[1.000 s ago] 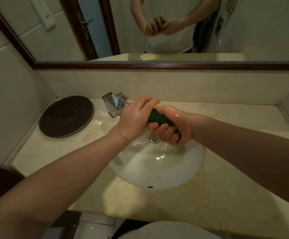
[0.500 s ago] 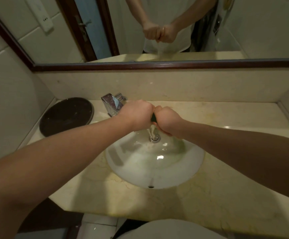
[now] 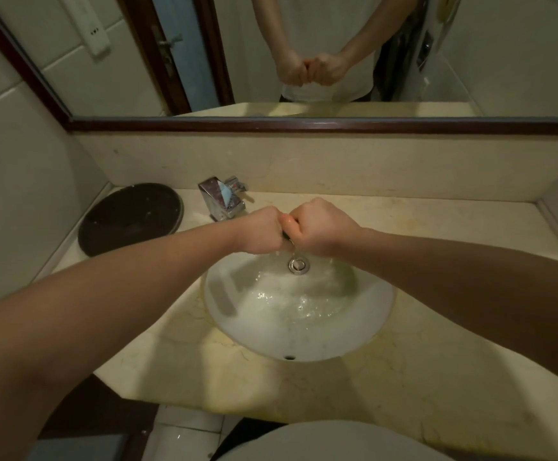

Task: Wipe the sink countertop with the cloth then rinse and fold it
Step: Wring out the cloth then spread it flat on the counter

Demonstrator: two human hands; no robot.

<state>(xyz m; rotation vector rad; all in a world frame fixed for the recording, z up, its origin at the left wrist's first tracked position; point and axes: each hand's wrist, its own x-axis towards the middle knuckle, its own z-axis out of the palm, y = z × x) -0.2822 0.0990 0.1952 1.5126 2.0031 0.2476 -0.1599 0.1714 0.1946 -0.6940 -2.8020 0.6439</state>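
We see both fists pressed knuckle to knuckle above the far rim of the sink point(image 3: 364, 331), at 12 o'clock from its middle. Left hand point(image 3: 260, 231) and right hand point(image 3: 321, 227) each have their grip clenched tight on the cloth point(image 3: 286, 235), which shows only as a dark sliver between them. Thin streams of water fall from the fists onto the drain point(image 3: 299, 264), and the basin is wet and rippled. The faucet point(image 3: 221, 198) stands at 10 o'clock of the hands, a dark round tray point(image 3: 130, 217) further left on the table point(image 3: 437, 377). The mirror point(image 3: 304, 54) repeats the joined fists.
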